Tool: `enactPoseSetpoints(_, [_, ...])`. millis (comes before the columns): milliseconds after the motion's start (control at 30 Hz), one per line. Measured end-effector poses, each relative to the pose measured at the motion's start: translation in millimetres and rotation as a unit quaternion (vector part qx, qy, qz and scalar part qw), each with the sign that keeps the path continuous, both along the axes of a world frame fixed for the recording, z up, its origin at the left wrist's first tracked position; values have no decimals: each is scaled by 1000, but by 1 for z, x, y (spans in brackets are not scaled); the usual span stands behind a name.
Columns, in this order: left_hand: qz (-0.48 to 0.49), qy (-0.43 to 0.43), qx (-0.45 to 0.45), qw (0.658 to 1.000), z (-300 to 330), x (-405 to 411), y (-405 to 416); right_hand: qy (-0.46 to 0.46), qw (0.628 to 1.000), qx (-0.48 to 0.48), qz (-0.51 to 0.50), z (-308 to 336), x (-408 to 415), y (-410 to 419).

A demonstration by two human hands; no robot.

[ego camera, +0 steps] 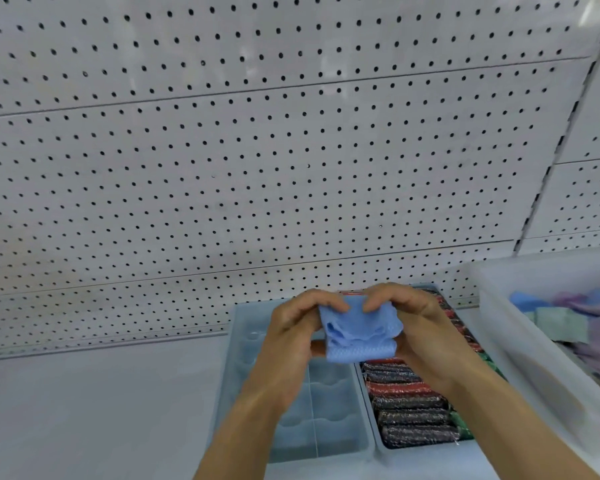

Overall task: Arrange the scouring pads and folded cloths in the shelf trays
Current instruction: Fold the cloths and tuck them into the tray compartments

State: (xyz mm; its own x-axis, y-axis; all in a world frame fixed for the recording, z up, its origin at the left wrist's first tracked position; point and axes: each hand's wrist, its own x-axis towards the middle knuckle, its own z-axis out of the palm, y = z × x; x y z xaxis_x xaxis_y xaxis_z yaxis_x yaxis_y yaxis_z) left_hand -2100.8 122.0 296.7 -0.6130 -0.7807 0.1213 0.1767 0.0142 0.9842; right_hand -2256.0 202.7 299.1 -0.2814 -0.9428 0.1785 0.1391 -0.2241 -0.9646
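Left hand (293, 332) and right hand (418, 327) pinching 1 blue cloth (359, 330) above the empty tray (357, 441), beside packed scouring pads (409, 407). Best squaring edges first, then lowering flat.

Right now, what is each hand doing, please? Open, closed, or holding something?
Left hand: closed, fingers pinching the blue cloth at its left side.
Right hand: closed, fingers pinching the same cloth at its right side.
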Motion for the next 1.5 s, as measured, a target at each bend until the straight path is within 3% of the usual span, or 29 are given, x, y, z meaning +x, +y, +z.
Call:
enactPoseSetpoints(167, [-41,-11,124,991,-1,6,-8,112,991,-58,-50,-4,3,-12])
enactPoseSetpoints(300, [-73,-75,47,993,-6,9,-10,116,990,-51,-59,-5,4,-16])
enactPoseSetpoints(433, [-20,-45,19,999,-8,12,-14,-39,997,68,-17,-3,11,-17])
enactPoseSetpoints(533, [-20,-52,16,998,-9,11,-10,29,987,157,31,-6,19,-17])
enactPoseSetpoints(633, [-29,-93,27,995,-9,10,-4,86,979,180,33,-11,28,-21])
enactPoseSetpoints(800, [-41,-118,5,992,-9,17,-8,90,988,128,14,-14,27,-18])
enactPoseSetpoints(1033, [-73,17,24,997,-7,32,-20,-48,998,12,46,-14,18,-19])
enactPoseSetpoints(1200, [-82,44,106,990,-10,37,-25,2,1000,-13,20,-17,20,-23])
enactPoseSetpoints(1367, [-10,-77,-21,997,-17,53,-32,35,998,38,43,-25,22,-33])
enactPoseSetpoints(1500, [47,-173,-94,979,-42,69,-44,153,977,135,60,-44,28,-43])
